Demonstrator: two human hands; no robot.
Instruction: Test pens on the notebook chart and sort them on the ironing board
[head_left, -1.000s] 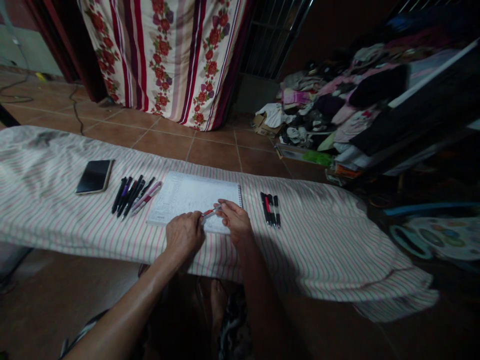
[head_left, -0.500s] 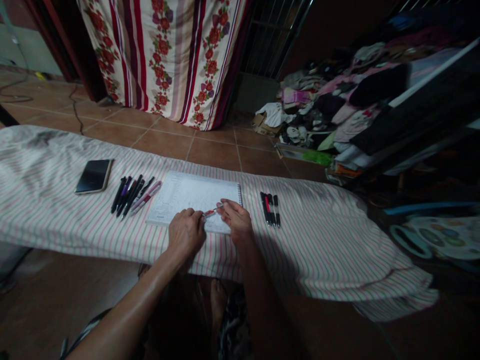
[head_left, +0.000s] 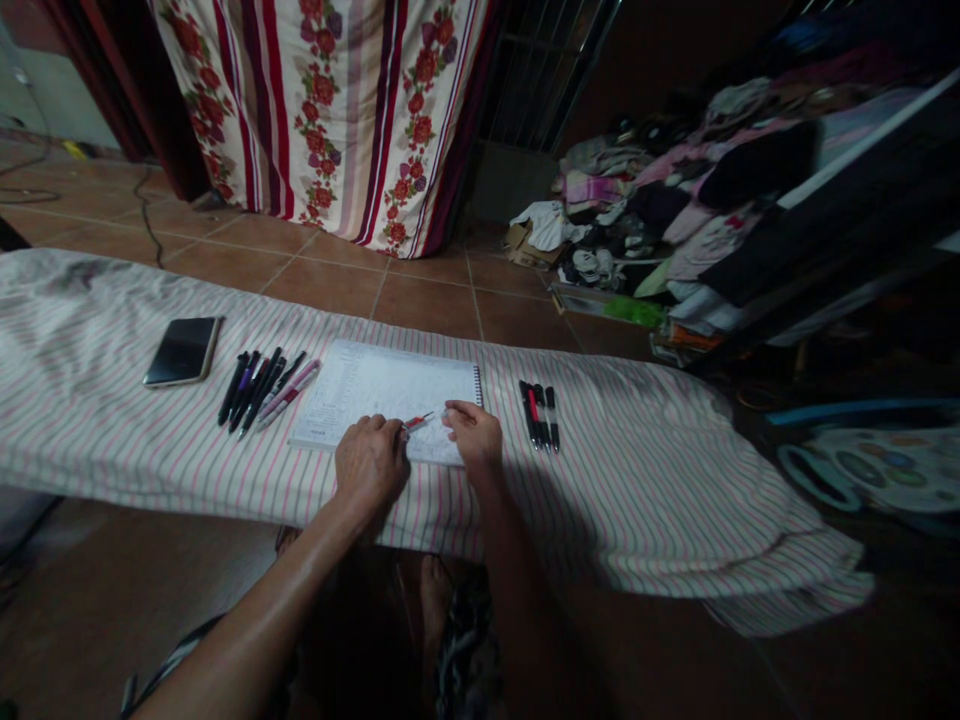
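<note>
Over the near edge of a spiral notebook (head_left: 390,380) with writing on its page, my left hand (head_left: 370,455) is closed on a pen (head_left: 415,423) with a red part. The pen's thin tip points right, toward my right hand (head_left: 476,435). That hand pinches a small pale piece at its fingertips, too small to make out, a short gap away from the tip. Left of the notebook lies a group of several pens (head_left: 259,390), dark ones and a pink-and-white one. To the right, several black and red pens (head_left: 540,417) lie side by side.
A striped cloth (head_left: 637,480) covers the long low surface. A dark-screened phone (head_left: 182,350) lies at the left. Beyond are a floral curtain (head_left: 322,120), tiled floor (head_left: 427,300) and a heap of clothes (head_left: 675,190). My foot (head_left: 435,595) shows below the near edge.
My right hand has drawn slightly right, away from the pen; its thin tip now shows free, with a gap between. My left hand keeps its hold. The view has shifted slightly.
</note>
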